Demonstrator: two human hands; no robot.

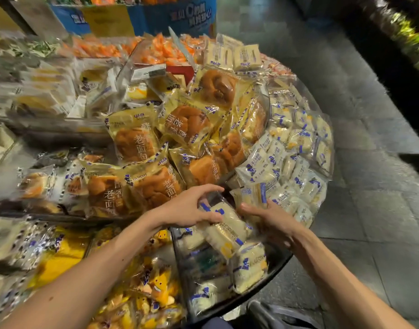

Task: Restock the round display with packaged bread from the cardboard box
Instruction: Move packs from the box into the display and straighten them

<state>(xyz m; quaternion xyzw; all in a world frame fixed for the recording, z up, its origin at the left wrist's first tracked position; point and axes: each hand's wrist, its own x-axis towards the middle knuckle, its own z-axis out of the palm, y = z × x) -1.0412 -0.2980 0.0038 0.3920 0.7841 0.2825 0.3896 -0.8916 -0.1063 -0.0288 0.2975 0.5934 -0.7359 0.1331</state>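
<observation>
The round display (278,265) has clear-walled sections filled with packaged bread. In its near section, my left hand (192,207) arches over a pale bread pack (227,230) with blue print; fingers and thumb curl around its upper end. My right hand (270,219) lies against the same heap from the right with fingers stretched out, touching the wrappers. An upright pale pack (253,195) stands just behind its fingertips. More pale packs (296,148) fill the right-hand section. Brown round loaves in gold wrappers (187,124) are heaped in the middle.
Yellow snack packs (154,286) lie in a lower section at the left. Orange packs (161,51) and a blue stand (175,15) sit behind the display. Grey tiled floor (369,210) runs along the right side. A dark object (263,312) lies below the display's edge.
</observation>
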